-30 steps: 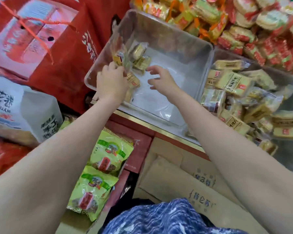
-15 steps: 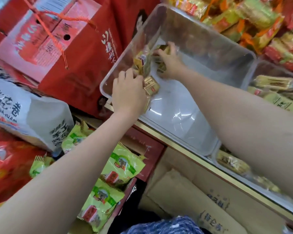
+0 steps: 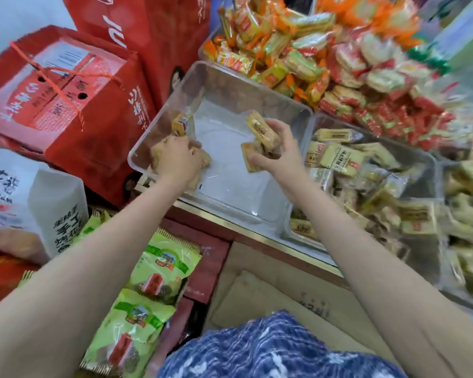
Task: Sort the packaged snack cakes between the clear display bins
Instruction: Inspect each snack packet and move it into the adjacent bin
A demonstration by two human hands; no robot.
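A: Start at the fingers. What is the right hand (image 3: 277,156) doing?

B: Its fingers are curled round a small bunch of snack cakes (image 3: 261,139), held above the floor of the near-empty clear bin (image 3: 290,106), toward that bin's right wall. The top cake's long axis runs from upper left down to lower right, printed face up; a second one below it lies flatter, nearly square to view.

A: Why gathered like that?

B: My guess is several go in one trip. The fuller bin (image 3: 429,156) stands just right of the near-empty bin, wall against wall, holding the same pale-yellow packets, so the hand seems to be carrying them there.

A: And the left hand (image 3: 179,156)?

B: Down in the near-empty bin's left front corner, fingers bent over more packets (image 3: 206,159). It looks like a grasp, though blur hides how many it holds. One loose cake (image 3: 182,124) leans against the left wall just beyond the knuckles, standing roughly upright.

A: Outward from there?

B: Behind the near-empty bin, a heap of orange and red packets (image 3: 298,58); to its left, a red gift box (image 3: 66,96); below its front edge, green bags (image 3: 164,266).
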